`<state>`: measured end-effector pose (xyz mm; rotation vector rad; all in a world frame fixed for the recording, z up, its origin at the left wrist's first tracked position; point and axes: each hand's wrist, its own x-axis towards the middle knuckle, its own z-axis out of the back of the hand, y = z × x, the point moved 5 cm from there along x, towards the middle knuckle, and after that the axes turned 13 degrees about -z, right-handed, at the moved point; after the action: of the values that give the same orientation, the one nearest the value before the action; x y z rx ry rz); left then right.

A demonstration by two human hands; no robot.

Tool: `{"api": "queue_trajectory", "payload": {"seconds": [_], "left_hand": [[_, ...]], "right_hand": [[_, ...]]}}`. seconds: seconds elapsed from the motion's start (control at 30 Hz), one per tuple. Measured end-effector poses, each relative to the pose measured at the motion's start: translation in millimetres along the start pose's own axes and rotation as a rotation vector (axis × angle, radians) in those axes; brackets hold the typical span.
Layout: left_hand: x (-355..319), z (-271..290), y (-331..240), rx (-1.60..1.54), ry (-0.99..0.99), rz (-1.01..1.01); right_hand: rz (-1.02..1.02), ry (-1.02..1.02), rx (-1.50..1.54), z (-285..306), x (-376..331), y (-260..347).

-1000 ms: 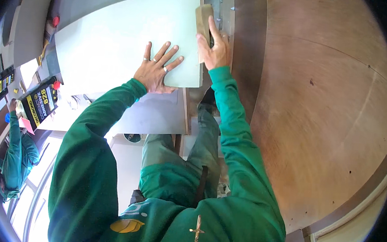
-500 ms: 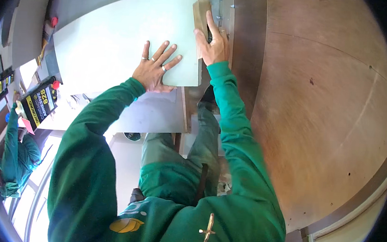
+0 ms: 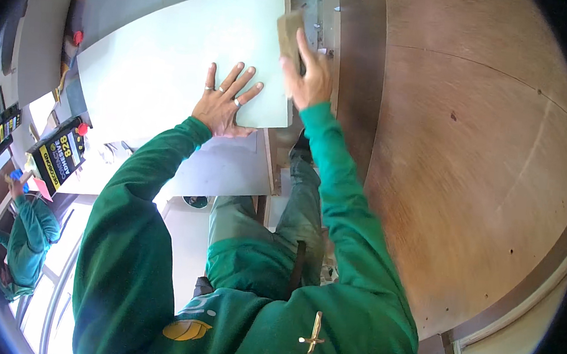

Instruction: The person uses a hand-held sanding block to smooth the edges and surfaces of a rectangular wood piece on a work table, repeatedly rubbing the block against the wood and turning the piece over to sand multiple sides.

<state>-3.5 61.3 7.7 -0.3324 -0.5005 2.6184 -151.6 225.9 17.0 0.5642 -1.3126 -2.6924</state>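
Observation:
A large white board [image 3: 166, 55] lies on a grey worktop, its right end near a gap. My left hand [image 3: 226, 106] rests flat on the board's near right part, fingers spread, with rings on some of them. At the board's right edge, my right hand [image 3: 313, 83] grips a brown wooden block [image 3: 288, 36], slightly blurred by motion. The block lies lengthwise along that edge; its underside is hidden, so what covers it cannot be seen.
To the right stands a wide brown wooden panel [image 3: 458, 157]. A black and yellow adhesive can [image 3: 59, 156] with red caps nearby sits at the left. Farther left a co-worker in a green sleeve [image 3: 30, 223] is at work. A grey curved sheet [image 3: 44, 45] stands at the far left.
My right hand and the wooden block have slid a little toward me along the board's edge. My left hand stays in place. The co-worker's arm has shifted.

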Motion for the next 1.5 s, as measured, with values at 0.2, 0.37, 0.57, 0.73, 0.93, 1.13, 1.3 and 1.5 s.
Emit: {"api": "queue_trajectory", "payload": {"seconds": [0.2,0.37,0.57,0.73,0.93,1.13,1.3,1.5], "left_hand": [[-7.8,2.7,7.2,0.062,-0.006,0.014],[3.6,7.6,1.8,0.030,0.040,0.008],[-5.0,3.5,5.0,0.066,0.019,0.008],[-6.3,7.5,0.8,0.032,-0.003,-0.005],[-5.4,9.6,4.7,0.037,0.033,0.001],[1.1,7.8,2.9,0.026,0.025,-0.011],[-9.0,4.8,5.3,0.046,0.020,0.002],[-4.4,7.9,4.0,0.017,0.023,0.011]], "right_hand": [[-0.006,0.028,0.077,-0.1,-114.9,-32.4],[-0.110,0.009,-0.062,-1.5,14.5,16.3],[-0.062,0.047,0.016,-11.4,4.0,2.3],[-0.103,0.026,0.029,-2.3,-103.4,-29.7],[-0.095,0.003,-0.085,-11.3,64.8,43.4],[-0.004,-0.016,-0.079,-13.8,155.0,74.9],[0.028,0.011,0.008,-14.7,8.2,8.3],[-0.134,0.045,0.000,2.1,-134.9,-39.6]]}}
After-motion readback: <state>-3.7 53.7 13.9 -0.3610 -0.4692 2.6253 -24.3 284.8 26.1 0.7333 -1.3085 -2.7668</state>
